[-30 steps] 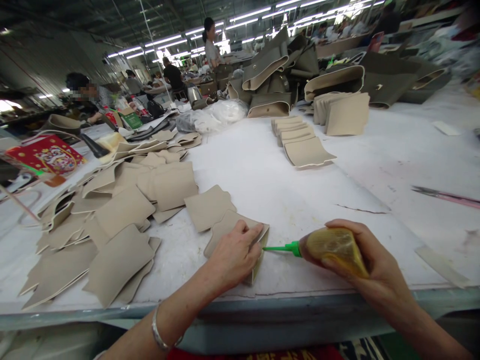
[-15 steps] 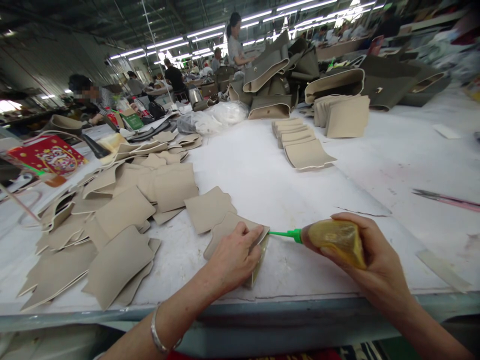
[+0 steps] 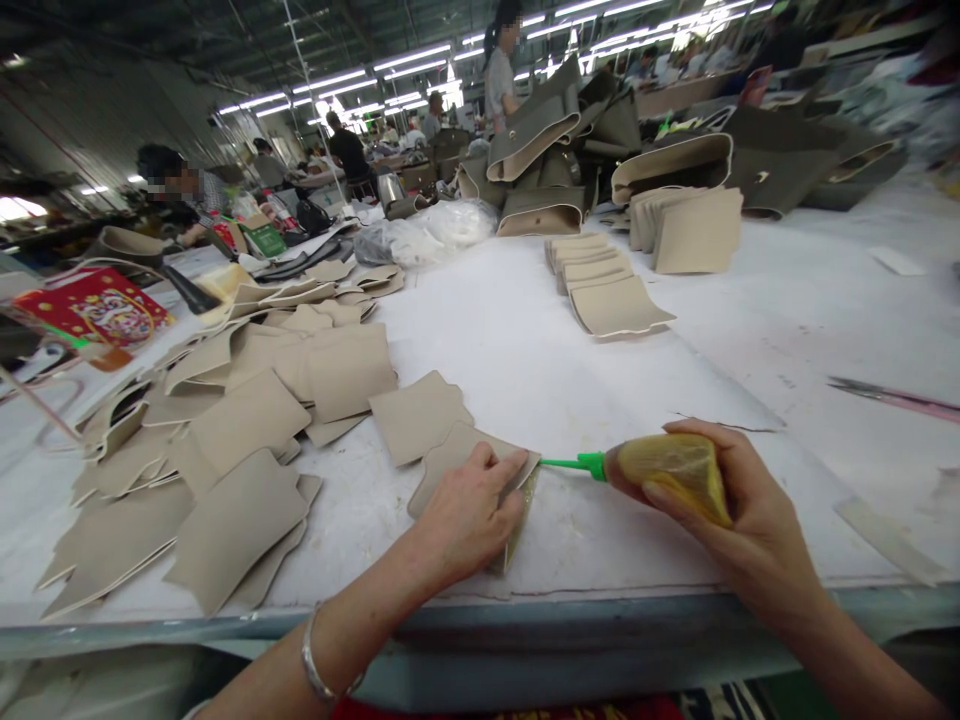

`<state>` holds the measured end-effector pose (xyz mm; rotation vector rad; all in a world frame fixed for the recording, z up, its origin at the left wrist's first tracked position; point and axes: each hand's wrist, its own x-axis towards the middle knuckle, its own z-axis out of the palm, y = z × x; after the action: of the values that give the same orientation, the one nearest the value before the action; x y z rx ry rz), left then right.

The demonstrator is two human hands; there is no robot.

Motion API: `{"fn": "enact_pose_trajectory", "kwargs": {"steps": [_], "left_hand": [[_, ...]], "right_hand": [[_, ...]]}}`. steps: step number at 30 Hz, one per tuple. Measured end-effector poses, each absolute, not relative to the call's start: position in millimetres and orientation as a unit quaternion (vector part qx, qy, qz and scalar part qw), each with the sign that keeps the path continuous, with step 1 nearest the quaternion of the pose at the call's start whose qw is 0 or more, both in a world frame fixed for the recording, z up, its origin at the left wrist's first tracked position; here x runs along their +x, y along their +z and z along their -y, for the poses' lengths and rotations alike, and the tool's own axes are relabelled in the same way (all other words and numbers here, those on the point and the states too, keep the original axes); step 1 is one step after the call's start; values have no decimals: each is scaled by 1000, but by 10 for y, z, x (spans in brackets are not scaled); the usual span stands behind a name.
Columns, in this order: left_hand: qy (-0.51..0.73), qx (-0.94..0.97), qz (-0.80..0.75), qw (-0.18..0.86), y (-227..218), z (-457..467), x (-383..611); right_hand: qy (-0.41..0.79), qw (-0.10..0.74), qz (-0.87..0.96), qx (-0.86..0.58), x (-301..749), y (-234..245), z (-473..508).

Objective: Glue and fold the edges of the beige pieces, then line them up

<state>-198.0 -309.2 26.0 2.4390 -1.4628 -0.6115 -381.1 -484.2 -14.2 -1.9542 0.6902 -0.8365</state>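
A white surface [image 3: 487, 320] has a heap of tan pieces [image 3: 244, 430] on the left and open dark bags [image 3: 544, 118] at the back. The right hand [image 3: 757, 510] holds a tipped bottle [image 3: 664, 472] with yellow stuff inside. Its green tip [image 3: 592, 465] is by the corner of a piece [image 3: 448, 460] at the front. The left hand [image 3: 466, 515] lies on that piece; I cannot tell if it grips.

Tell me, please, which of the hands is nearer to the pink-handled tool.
Right: the right hand, around the bottle, is left of the pink-handled tool, nearer the table edge; the left hand, on a beige piece, is much farther left.
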Motion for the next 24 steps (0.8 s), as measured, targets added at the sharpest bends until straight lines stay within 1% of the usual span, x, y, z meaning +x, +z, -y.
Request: {"fn": "enact_pose_trajectory", "kwargs": {"steps": [5, 10, 12, 14, 16, 20, 24], "left_hand": [[-214, 835, 494, 115, 269, 3096, -1979], [-219, 836, 488, 123, 261, 3091, -1988], [-220, 837, 482, 132, 254, 3091, -1987], [-222, 839, 477, 138, 245, 3092, -1982], [-222, 839, 476, 140, 237, 3092, -1976], [-222, 841, 473, 140, 229, 3087, -1979], [-222, 842, 471, 140, 227, 3089, -1998]], "right_hand": [[-267, 502, -270, -777, -3886, -209, 4786], [-312, 455, -288, -783, -3902, -190, 4706], [-289, 473, -286, -782, -3926, -161, 4579], [-258, 511, -294, -765, -3964, -131, 4422], [-250, 536, -315, -743, -3998, -103, 4296], [-279, 519, -339, -734, -4019, -74, 4240], [-257, 546, -330, -726, -4040, -98, 4271]]}}
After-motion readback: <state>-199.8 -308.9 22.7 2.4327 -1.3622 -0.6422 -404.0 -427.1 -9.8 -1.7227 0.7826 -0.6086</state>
